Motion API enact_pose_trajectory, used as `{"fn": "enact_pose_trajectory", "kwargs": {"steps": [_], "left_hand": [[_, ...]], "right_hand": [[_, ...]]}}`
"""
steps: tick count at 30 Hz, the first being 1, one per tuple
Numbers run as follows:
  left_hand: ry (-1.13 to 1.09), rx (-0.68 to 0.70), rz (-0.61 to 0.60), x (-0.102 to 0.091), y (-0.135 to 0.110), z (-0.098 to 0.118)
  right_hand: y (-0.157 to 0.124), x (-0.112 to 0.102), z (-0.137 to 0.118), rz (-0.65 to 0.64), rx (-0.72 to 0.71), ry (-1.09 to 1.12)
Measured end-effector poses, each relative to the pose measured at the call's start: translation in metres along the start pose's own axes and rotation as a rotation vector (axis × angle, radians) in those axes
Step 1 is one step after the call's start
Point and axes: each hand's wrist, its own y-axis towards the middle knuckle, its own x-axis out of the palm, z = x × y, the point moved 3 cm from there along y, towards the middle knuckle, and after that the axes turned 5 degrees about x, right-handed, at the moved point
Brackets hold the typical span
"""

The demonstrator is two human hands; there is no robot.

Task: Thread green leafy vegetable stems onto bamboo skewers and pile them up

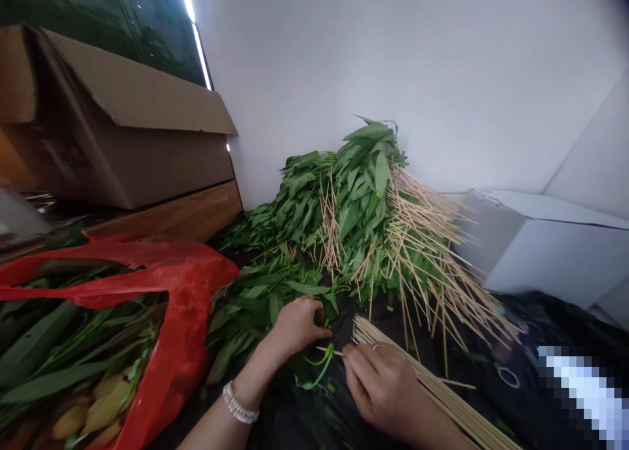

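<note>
My left hand (296, 324), with a pearl bracelet on the wrist, is closed on green leafy stems (314, 365) at the edge of a loose heap of leaves (255, 299). My right hand (383, 384) pinches a thin bamboo skewer (328, 351) whose tip points at those stems. A bundle of bare skewers (442, 391) lies under and beside my right hand. Behind both hands rises a big pile of leaves threaded on skewers (373, 221).
A red plastic bag (181, 293) with greens and yellowish pieces sits at the left. A cardboard box (122, 135) stands on a wooden ledge behind it. A white box (550, 247) is at the right. Black plastic sheet (540, 319) covers the surface. A rubber band (508, 375) lies on it.
</note>
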Motion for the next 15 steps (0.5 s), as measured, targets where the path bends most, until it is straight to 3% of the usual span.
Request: {"fn": "enact_pose_trajectory", "kwargs": {"steps": [5,11,15], "left_hand": [[-0.099,0.031,0.032,-0.001,0.003,-0.002],[-0.591,0.027,0.286,-0.015,0.010,-0.004],[-0.780,-0.004,0.289,-0.019,0.010,0.002]], "right_hand": [[-0.001,0.004,0.006,0.004,0.076,0.010],[-0.002,0.002,0.022,0.060,0.242,0.033],[-0.001,0.001,0.026,0.090,0.314,0.050]]}}
